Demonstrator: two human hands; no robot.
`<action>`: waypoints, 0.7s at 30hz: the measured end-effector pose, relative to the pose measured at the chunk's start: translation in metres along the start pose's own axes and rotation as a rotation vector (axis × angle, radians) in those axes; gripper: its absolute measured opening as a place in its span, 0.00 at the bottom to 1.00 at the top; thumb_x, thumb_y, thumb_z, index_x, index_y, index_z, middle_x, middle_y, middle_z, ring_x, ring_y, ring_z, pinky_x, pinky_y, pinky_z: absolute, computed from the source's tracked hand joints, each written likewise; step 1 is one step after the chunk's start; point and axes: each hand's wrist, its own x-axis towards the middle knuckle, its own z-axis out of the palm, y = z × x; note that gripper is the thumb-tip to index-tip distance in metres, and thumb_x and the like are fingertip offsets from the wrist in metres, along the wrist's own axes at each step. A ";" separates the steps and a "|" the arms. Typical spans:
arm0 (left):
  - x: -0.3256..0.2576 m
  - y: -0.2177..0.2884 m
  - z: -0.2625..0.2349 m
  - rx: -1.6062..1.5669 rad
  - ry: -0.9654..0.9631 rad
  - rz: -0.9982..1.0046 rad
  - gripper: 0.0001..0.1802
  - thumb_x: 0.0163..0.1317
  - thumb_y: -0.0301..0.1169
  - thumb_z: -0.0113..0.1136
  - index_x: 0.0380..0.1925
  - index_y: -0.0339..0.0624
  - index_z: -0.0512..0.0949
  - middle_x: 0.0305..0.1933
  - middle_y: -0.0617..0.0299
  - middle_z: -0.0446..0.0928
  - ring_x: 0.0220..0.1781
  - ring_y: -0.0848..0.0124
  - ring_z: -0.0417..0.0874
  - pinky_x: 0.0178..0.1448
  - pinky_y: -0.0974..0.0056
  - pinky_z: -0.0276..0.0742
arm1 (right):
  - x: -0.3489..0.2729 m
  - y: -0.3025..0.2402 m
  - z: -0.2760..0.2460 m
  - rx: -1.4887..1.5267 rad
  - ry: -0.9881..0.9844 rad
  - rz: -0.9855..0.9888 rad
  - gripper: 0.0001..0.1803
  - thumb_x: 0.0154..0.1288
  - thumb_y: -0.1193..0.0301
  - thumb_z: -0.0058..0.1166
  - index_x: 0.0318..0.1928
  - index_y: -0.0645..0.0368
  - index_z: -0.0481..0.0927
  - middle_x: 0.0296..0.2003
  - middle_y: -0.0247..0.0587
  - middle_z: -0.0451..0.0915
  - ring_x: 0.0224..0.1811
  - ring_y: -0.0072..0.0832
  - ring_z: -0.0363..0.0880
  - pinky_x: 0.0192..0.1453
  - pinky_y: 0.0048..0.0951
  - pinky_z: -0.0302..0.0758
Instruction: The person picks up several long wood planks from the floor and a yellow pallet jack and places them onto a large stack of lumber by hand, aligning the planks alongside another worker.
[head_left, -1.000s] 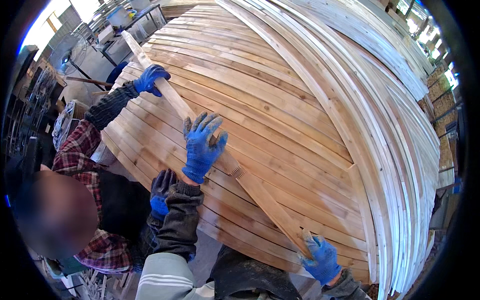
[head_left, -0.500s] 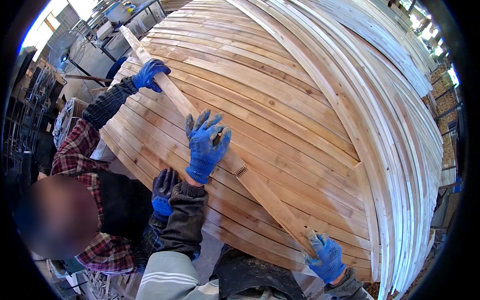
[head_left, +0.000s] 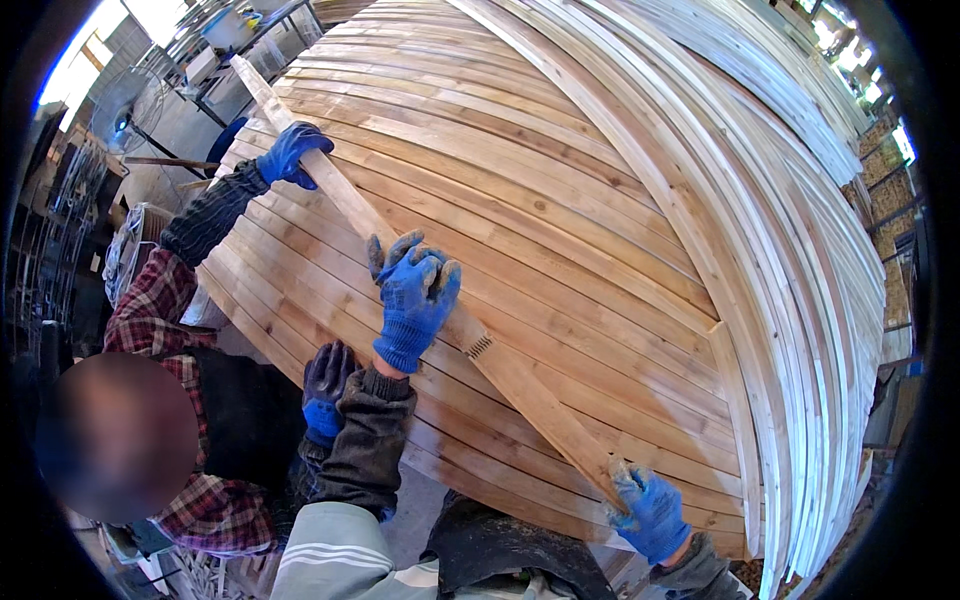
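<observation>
A long narrow wooden strip (head_left: 535, 405) lies slantwise across the planks, with a zigzag finger joint (head_left: 476, 340) partway along it. My left hand (head_left: 412, 305), in a blue glove with dirty fingertips, is closed over the strip just beyond the joint, fingers bent; its underside is hidden. At the near right end, my right hand (head_left: 650, 512), gloved alike, grips the strip with its fingers around the tip. Farther up, a co-worker's gloved hand (head_left: 293, 155) holds the same strip near its far end.
Beneath the strip spreads a broad layer of side-by-side planks (head_left: 520, 220). Long stacked strips (head_left: 740, 200) curve along the right. A co-worker in a plaid sleeve (head_left: 150, 300) stands close at left, the other gloved hand (head_left: 326, 385) beside my left forearm. A fan (head_left: 128, 110) stands behind.
My left hand's fingers have curled lower over the strip. The strip's far end and the co-worker's hand on it have shifted slightly left. My right hand stays at the near end.
</observation>
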 end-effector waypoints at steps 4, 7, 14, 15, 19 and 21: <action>0.003 0.006 -0.003 0.002 0.009 0.025 0.09 0.57 0.28 0.65 0.20 0.48 0.77 0.31 0.67 0.80 0.58 0.60 0.77 0.78 0.45 0.40 | 0.004 -0.005 -0.010 0.028 -0.013 -0.004 0.40 0.47 0.72 0.66 0.65 0.59 0.72 0.45 0.52 0.78 0.41 0.49 0.81 0.40 0.42 0.79; -0.001 0.000 -0.001 -0.021 -0.024 0.014 0.08 0.57 0.29 0.65 0.20 0.48 0.77 0.31 0.67 0.79 0.56 0.60 0.78 0.78 0.45 0.41 | 0.007 -0.015 -0.033 0.038 -0.064 0.012 0.39 0.48 0.71 0.66 0.65 0.59 0.72 0.43 0.52 0.77 0.40 0.50 0.81 0.39 0.43 0.79; -0.002 -0.003 -0.004 0.023 -0.024 0.038 0.08 0.57 0.29 0.65 0.22 0.47 0.77 0.31 0.66 0.79 0.55 0.61 0.78 0.77 0.46 0.42 | 0.004 0.008 -0.007 0.077 -0.076 0.001 0.35 0.56 0.67 0.63 0.66 0.57 0.71 0.44 0.51 0.78 0.42 0.49 0.80 0.41 0.43 0.79; -0.002 -0.002 0.000 -0.001 -0.026 0.038 0.07 0.58 0.29 0.65 0.22 0.47 0.77 0.32 0.66 0.79 0.55 0.60 0.78 0.77 0.46 0.43 | 0.000 0.011 0.000 0.103 -0.064 0.006 0.34 0.58 0.66 0.62 0.66 0.56 0.71 0.45 0.51 0.78 0.43 0.49 0.80 0.43 0.43 0.79; -0.003 0.006 0.005 0.047 0.005 0.090 0.06 0.57 0.28 0.65 0.24 0.42 0.78 0.33 0.58 0.78 0.55 0.52 0.77 0.74 0.43 0.52 | -0.007 0.012 0.012 0.060 0.019 0.002 0.31 0.59 0.64 0.61 0.64 0.55 0.73 0.42 0.49 0.77 0.40 0.46 0.79 0.40 0.43 0.78; -0.008 0.005 -0.006 -0.145 -0.075 0.035 0.04 0.58 0.28 0.65 0.29 0.41 0.80 0.39 0.59 0.81 0.58 0.50 0.76 0.75 0.43 0.50 | -0.007 0.013 0.022 0.008 0.046 0.002 0.32 0.58 0.63 0.62 0.63 0.56 0.74 0.41 0.48 0.77 0.40 0.44 0.80 0.39 0.42 0.78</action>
